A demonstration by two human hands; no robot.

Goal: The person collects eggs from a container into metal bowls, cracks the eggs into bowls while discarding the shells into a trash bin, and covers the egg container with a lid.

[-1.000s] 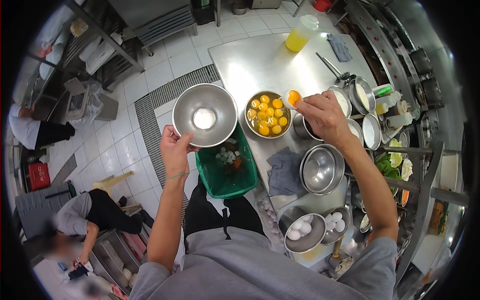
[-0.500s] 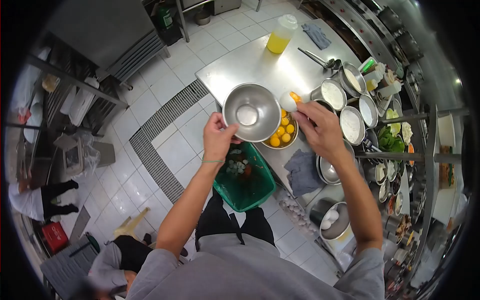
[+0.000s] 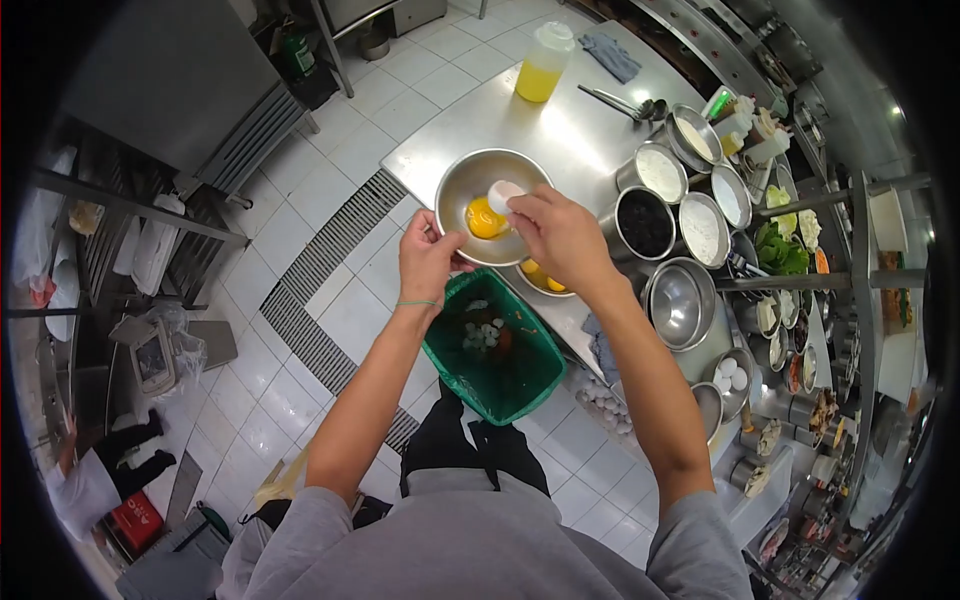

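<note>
My left hand [image 3: 428, 262] grips the rim of a small steel bowl [image 3: 460, 178], thumb on its inner edge. An egg yolk [image 3: 484, 217] lies in that bowl. Over the bowl, my right hand [image 3: 560, 235] pinches an eggshell [image 3: 503, 194]. Partly hidden behind my right hand is a second bowl [image 3: 548, 285] with yolks in it. A green bin [image 3: 520, 370] stands below, with broken shells inside.
The steel table [image 3: 450, 140] bears a bottle of yellow liquid [image 3: 541, 66], a grey cloth [image 3: 610, 57], ladles and bowls of white powder [image 3: 704, 229]. Nested bowls [image 3: 679, 300] and eggs [image 3: 731, 374] are at the right. A person [image 3: 95, 480] is at the lower left.
The small bowl moved right, over the bowl of yolks. My right hand brought the shell over it, and a yolk now lies inside. The view has shifted.
</note>
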